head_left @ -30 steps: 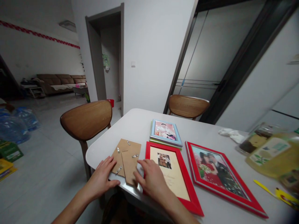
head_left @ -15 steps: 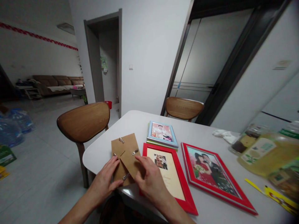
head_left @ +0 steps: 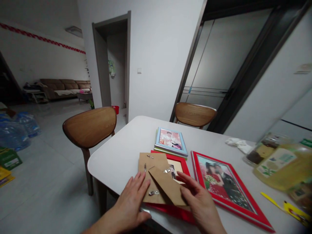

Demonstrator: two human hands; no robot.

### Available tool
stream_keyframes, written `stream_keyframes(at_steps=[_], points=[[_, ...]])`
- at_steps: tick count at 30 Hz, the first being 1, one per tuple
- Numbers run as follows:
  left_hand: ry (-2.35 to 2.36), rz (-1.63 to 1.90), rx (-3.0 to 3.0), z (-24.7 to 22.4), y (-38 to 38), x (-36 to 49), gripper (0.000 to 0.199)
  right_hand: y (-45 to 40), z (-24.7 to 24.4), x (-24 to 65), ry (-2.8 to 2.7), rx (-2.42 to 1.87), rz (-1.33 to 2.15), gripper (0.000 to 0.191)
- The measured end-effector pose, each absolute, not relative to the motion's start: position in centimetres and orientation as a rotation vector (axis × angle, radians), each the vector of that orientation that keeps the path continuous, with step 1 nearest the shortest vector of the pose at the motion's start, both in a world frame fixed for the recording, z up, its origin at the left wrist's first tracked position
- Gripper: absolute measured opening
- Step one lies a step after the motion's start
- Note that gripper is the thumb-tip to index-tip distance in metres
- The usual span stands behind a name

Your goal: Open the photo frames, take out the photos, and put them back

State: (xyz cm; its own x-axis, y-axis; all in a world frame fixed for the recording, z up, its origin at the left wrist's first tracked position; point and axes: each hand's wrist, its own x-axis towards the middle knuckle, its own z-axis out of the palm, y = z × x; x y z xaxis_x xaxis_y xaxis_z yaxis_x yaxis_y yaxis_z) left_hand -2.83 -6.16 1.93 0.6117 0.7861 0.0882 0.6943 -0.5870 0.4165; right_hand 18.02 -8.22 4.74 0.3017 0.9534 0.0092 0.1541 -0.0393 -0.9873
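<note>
A brown backing board (head_left: pixel 158 178) with metal clips and a fold-out stand flap lies over a red picture frame (head_left: pixel 185 167), covering most of its cream mat and small photo. Along the board's left edge rests my left hand (head_left: pixel 130 198), fingers stretched out flat and thumb apart near the table's front edge. My right hand (head_left: pixel 201 201) is at the board's right side, thumb at the stand flap and fingers curled by the edge; its grip is partly hidden. To the right lies another red-framed picture (head_left: pixel 223 185) of a couple.
Behind the board, a blue-framed picture (head_left: pixel 170 141) lies stacked on a green-edged one. Jars and a large yellow-liquid bottle (head_left: pixel 275 165) stand on the right, near a yellow tool (head_left: pixel 296 209) and white tissue (head_left: pixel 239 144). Wooden chairs (head_left: pixel 91 126) flank the white table (head_left: pixel 117 149).
Both hands have moved right with the backing board, from the table's left edge to over the red frame. The view has shifted slightly left.
</note>
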Motion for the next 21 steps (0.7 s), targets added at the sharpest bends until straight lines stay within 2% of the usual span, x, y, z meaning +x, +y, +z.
stream_keyframes(at_steps=[5, 11, 16, 18, 21], points=[[1.091, 0.367, 2.505, 2.0, -5.7, 0.8, 0.066, -9.5, 4.3, 22.0, -0.941, -1.59, 0.905, 0.043], [1.086, 0.357, 2.51, 2.7, -5.0, 2.1, 0.061, -9.5, 3.7, 23.2, -0.918, -1.654, 0.834, 0.041], [1.093, 0.341, 2.522, 3.8, -4.5, 1.9, 0.049, -8.8, 2.7, 23.2, -0.938, -1.672, 0.766, 0.034], [1.084, 0.32, 2.531, 3.8, -4.4, 1.9, 0.052, -8.7, 2.0, 23.4, -0.979, -1.688, 0.772, 0.035], [1.041, 0.301, 2.54, 3.2, -4.3, 2.2, 0.069, -8.9, 1.2, 23.7, -1.008, -1.695, 0.755, 0.038]])
